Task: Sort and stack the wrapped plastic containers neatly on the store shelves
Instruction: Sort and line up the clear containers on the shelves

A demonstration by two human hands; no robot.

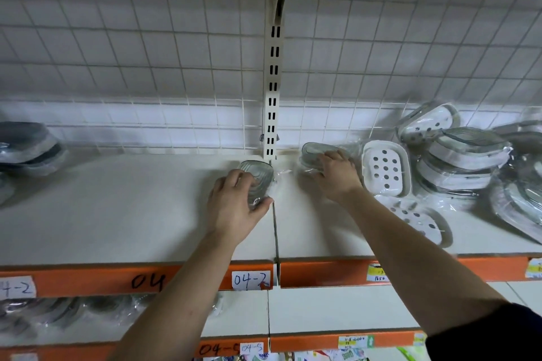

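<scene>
Two containers in play: my left grip [234, 205] clasps a grey container [259, 177] on the shelf [117, 199], my right grip [337, 176] holds a second container [313, 152] beside the upright [271, 114]. Mostly undone, I reckon: that tumbled pile [463, 155] needs stacking.

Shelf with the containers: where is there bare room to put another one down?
Widest bare patch: the shelf between the left stack and the left hand. A smaller one lies in front of the right hand, between the seam and the white trays. The right pile is crowded.
</scene>
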